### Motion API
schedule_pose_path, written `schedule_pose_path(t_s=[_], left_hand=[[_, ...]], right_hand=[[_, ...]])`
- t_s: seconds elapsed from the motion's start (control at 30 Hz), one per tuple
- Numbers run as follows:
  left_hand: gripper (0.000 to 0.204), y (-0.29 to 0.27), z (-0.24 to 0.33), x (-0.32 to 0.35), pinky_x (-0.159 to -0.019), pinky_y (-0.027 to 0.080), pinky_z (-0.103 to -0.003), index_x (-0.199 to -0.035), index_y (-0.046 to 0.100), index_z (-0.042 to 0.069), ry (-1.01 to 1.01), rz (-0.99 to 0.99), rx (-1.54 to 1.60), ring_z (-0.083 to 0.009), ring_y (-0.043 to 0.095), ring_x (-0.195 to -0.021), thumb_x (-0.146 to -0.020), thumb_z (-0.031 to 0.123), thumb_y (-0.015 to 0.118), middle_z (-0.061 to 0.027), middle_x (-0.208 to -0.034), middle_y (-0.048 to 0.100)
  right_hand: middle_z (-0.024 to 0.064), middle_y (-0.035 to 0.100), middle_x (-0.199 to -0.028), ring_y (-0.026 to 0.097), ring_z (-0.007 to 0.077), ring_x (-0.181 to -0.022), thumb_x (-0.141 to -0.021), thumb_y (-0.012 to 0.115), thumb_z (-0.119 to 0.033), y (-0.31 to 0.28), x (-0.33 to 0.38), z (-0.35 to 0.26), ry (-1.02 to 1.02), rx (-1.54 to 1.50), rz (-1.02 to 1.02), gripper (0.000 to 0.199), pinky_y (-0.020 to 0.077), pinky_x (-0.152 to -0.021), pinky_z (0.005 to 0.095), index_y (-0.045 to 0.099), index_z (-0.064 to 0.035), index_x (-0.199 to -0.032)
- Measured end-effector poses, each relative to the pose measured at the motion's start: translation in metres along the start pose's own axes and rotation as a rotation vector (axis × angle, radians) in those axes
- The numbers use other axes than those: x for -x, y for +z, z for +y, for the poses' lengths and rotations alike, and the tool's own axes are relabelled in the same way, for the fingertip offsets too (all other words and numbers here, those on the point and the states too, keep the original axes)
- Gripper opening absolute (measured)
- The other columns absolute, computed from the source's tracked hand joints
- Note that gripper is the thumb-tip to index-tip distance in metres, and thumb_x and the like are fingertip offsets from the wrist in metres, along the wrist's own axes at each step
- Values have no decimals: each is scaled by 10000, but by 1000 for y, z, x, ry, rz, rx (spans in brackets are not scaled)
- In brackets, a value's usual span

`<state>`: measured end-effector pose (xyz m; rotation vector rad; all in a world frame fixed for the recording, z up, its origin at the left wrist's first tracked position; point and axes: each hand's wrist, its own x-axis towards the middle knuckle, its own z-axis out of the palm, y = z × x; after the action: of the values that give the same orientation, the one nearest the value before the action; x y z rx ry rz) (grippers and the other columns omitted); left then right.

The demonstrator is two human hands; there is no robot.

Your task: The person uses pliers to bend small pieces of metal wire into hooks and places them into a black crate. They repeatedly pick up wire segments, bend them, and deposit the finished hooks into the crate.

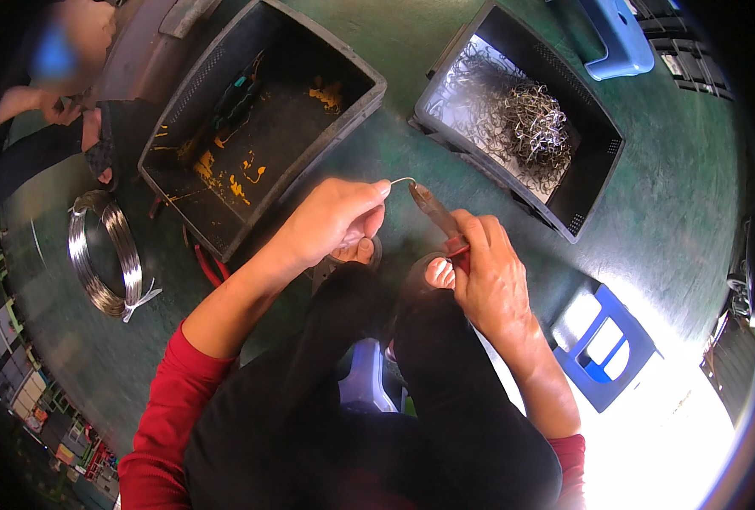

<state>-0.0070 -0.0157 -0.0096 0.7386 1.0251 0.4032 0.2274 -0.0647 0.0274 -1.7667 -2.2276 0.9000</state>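
Between thumb and fingers, my left hand (339, 217) pinches a short piece of thin metal wire (401, 179), which curves at its far end. My right hand (492, 272) is wrapped round the red handles of a pair of pliers (433, 210). The tip of their worn metal jaws meets the wire's curved end; whether the jaws are closed on it I cannot tell. Ahead on the right, a dark crate (594, 183) with a white lining holds a tangled heap of bent wire hooks (535, 123).
A black crate (263, 191) with orange stains stands ahead on the left, red tool handles (211, 266) beside it. Further left lies a tied coil of wire (127, 251). Blue plastic stools (620, 51) stand far right and near right. Another person's hands (59, 110) show at upper left.
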Motion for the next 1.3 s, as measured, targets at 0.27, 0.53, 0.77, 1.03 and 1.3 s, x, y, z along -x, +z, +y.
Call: schedule_pose_path(t_s=[0.27,0.53,0.77,1.03,1.3], left_hand=[[501,3,4,2,-459,220,-261,-610,493,69,-56,-85,251,-64,227,-454,-1009,372,499,65,-501,278],[540,1,10,4,-463,265,-252,-608,495,78,-76,-117,175,-69,305,-452,-1041,392,427,45,-499,350],[383,-7,14,1,-658,452,-241,-962,655,4,279,158,-182,-104,566,-723,-1043,323,460,-33,-792,617],[244,6,-1,-7,-870,525,-299,-1181,659,-21,407,56,-19,-180,671,-989,-980,90,578,-106,-1052,707],[197,10,5,-4,-681,529,-265,-1070,698,-20,370,282,-153,-130,677,-782,-965,124,614,-86,-882,704]], right_hand=[[109,545,-1026,583,302,-926,-649,715,-13,0,-4,8,-101,138,102,604,494,-762,416,545,-95,-1223],[116,597,-962,612,284,-843,-766,668,46,-1,-6,11,-84,-76,72,414,504,-760,389,599,-67,-1159],[56,597,-1047,596,112,-887,-1000,573,-234,-9,-3,9,420,-1212,-590,349,550,-764,294,512,-38,-1282],[116,587,-1141,623,183,-1002,-1003,565,-249,-12,0,11,559,-1594,-890,431,556,-817,333,448,-29,-1354],[126,652,-1148,634,215,-1069,-959,622,-248,-15,9,6,363,-957,-607,435,491,-927,343,504,-14,-1306]])
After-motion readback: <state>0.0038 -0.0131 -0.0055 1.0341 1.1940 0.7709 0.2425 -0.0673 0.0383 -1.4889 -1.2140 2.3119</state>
